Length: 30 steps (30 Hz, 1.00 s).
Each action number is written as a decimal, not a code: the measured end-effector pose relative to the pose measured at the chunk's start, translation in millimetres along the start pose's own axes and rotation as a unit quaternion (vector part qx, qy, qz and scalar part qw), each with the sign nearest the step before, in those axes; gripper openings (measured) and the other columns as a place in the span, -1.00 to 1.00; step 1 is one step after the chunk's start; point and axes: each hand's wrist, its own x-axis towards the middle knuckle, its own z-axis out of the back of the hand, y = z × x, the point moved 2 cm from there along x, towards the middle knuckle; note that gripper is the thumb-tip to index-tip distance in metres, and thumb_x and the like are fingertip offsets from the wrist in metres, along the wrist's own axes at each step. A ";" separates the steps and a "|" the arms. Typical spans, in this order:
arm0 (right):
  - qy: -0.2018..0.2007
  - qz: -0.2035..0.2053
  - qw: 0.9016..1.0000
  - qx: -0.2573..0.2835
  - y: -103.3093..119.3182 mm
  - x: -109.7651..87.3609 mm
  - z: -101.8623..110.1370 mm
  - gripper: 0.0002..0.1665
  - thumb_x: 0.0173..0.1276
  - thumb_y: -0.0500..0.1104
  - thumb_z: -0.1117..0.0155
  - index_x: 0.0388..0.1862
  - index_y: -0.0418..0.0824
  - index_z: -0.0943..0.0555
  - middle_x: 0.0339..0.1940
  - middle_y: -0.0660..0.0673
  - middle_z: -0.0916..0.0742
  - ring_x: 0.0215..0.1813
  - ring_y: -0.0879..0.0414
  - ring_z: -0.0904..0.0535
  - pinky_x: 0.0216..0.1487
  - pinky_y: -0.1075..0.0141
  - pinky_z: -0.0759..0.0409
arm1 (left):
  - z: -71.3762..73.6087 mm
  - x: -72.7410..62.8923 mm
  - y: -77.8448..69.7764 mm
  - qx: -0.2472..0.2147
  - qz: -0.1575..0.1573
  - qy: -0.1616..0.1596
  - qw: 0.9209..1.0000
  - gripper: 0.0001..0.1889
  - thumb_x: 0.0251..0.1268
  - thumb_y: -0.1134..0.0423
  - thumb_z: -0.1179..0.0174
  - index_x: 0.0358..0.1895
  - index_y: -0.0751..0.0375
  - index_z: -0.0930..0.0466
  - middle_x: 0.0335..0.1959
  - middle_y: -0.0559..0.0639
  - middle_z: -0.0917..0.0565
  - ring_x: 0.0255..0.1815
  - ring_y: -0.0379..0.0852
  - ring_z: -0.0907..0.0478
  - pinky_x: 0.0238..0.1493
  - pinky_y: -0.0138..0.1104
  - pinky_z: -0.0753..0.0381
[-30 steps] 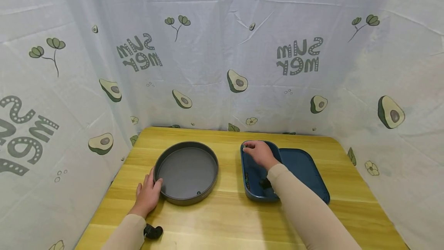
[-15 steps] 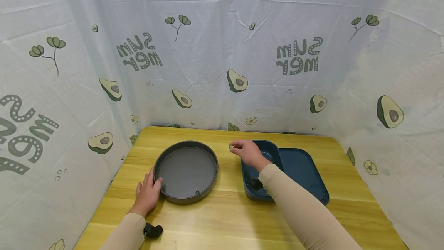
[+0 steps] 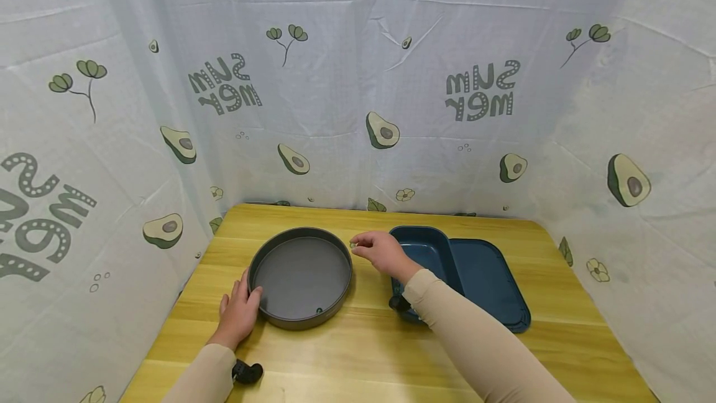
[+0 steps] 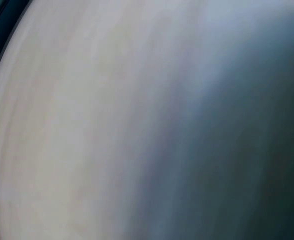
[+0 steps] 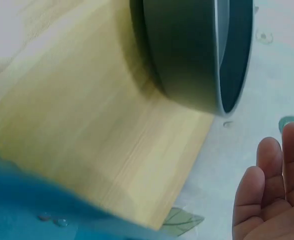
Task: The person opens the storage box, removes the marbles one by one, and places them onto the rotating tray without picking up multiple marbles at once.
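In the head view my left hand [image 3: 237,317] rests against the left side of a round grey pan [image 3: 302,275], its fingers along the outer wall. A small dark green marble [image 3: 319,310] lies in the pan near the front wall. My right hand [image 3: 385,254] is just right of the pan's rim, pinching a small pale green marble [image 3: 352,245] between thumb and fingertips. In the right wrist view several fingers [image 5: 270,159] show beside the pan [image 5: 187,55]; the pinch itself is out of that view. The left wrist view is blurred and shows no hand.
A dark blue box [image 3: 425,244] stands right of the pan, partly under my right forearm, its lid [image 3: 489,278] beside it. Marbles [image 5: 62,222] lie inside the box. Everything stands on a wooden table [image 3: 358,353], with a patterned curtain [image 3: 335,79] behind and at both sides.
My right hand has lifted the pale green marble out of the blue box and carried it left to the pan's rim. The left hand has stayed at the pan.
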 end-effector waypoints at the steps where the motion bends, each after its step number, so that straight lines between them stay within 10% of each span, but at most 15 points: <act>1: 0.002 0.001 1.000 0.000 0.9 -0.2 -1.4 -0.64 0.56 -0.11 -0.31 0.26 -0.12 -0.74 0.18 -0.14 -0.80 0.25 -0.10 -0.71 0.23 0.02 -0.72 | -0.2 0.1 0.0 0.000 0.000 0.000 1.000 -0.27 0.76 -0.01 0.24 0.75 0.22 0.25 0.73 0.43 0.10 0.74 0.45 0.27 0.63 0.33 0.52; 30: 0.074 0.038 0.996 0.029 30.2 -6.2 -33.3 -0.70 0.55 -0.14 -0.33 0.19 -0.11 -0.77 0.03 -0.04 -0.81 -0.02 0.16 -0.68 0.02 0.24 -0.71 | -0.1 -0.3 -2.2 0.002 0.003 0.001 1.000 -0.26 0.75 0.00 0.23 0.74 0.26 0.25 0.73 0.43 0.11 0.74 0.44 0.28 0.63 0.33 0.53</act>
